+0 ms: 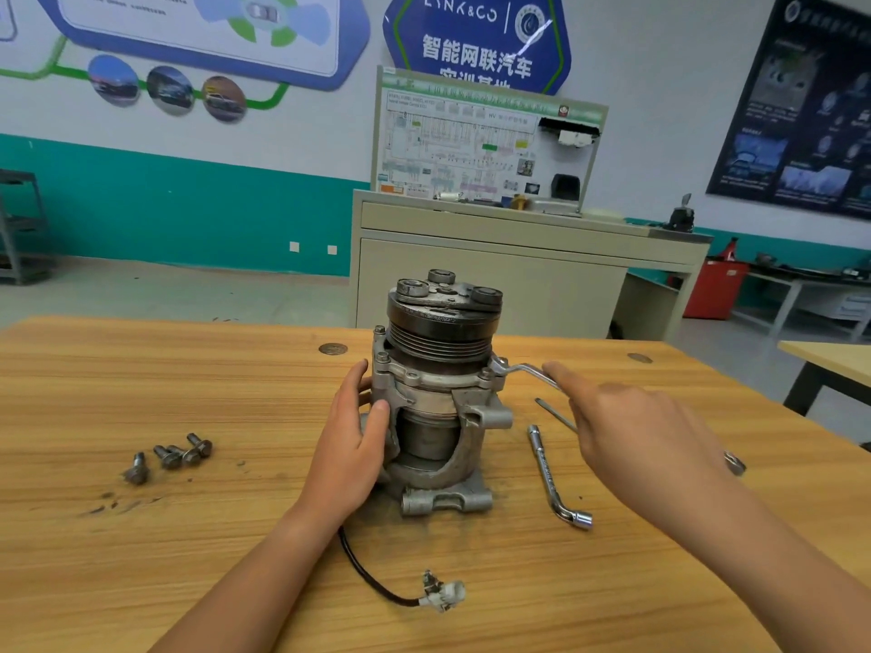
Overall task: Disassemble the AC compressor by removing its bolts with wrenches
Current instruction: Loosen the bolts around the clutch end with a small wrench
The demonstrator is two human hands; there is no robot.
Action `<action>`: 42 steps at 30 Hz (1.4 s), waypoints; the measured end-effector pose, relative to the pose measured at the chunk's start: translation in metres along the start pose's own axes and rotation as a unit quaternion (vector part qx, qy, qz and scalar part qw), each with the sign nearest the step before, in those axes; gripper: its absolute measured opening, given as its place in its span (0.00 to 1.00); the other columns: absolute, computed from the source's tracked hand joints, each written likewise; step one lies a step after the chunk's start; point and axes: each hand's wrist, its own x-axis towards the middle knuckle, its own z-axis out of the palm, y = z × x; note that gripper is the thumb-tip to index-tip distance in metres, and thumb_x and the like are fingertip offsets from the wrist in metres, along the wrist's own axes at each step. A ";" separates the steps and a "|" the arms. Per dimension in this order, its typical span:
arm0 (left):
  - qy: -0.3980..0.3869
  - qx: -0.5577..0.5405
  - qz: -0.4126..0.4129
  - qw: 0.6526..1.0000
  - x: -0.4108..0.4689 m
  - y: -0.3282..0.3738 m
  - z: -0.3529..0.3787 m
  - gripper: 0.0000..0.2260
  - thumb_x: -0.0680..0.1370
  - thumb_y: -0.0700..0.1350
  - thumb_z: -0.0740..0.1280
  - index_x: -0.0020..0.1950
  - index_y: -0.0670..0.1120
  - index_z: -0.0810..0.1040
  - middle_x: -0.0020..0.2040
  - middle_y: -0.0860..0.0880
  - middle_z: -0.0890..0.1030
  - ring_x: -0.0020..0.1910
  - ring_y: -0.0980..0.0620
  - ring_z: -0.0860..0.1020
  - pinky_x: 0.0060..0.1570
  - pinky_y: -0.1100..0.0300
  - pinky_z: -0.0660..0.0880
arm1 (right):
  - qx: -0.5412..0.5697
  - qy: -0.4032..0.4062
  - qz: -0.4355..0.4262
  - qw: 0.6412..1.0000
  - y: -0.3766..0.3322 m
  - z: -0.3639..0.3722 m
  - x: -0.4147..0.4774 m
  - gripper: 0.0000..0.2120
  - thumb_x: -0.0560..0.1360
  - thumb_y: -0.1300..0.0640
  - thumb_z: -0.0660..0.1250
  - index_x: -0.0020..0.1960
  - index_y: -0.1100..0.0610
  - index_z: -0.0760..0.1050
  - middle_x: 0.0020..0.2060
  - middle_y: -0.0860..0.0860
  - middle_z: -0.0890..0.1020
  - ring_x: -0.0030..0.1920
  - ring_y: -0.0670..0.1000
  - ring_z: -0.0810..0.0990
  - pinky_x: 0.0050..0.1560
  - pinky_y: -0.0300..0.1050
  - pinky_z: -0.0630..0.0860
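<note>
Compressor [440, 393] upright on table [141, 369], left hand [351, 445] clasping its left side, wrench [523, 369] on right flange bolt [488, 374], right hand [631, 431] over handle, grip too blurred to tell.

Your view bright, evenly lit. Light soft; shadows on table [141, 567] faint, soft-edged. White glare streak on blue sign [476, 40], upper centre. Your right hand [631, 431] smeared by motion blur; left hand [351, 445] and AC compressor [440, 393] at centre sharp. Wide-angle bending toward frame edges; dark poster [801, 110], upper right, soft, unreadable.
</note>
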 end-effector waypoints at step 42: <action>0.022 -0.018 -0.005 1.000 0.001 -0.005 0.005 0.24 0.79 0.50 0.55 0.75 0.51 0.59 0.66 0.59 0.68 0.64 0.63 0.66 0.59 0.66 0.62 | -0.027 0.176 -0.246 0.953 0.038 0.027 0.057 0.24 0.58 0.69 0.78 0.53 0.61 0.80 0.24 0.54 0.76 0.20 0.51 0.70 0.20 0.38 0.67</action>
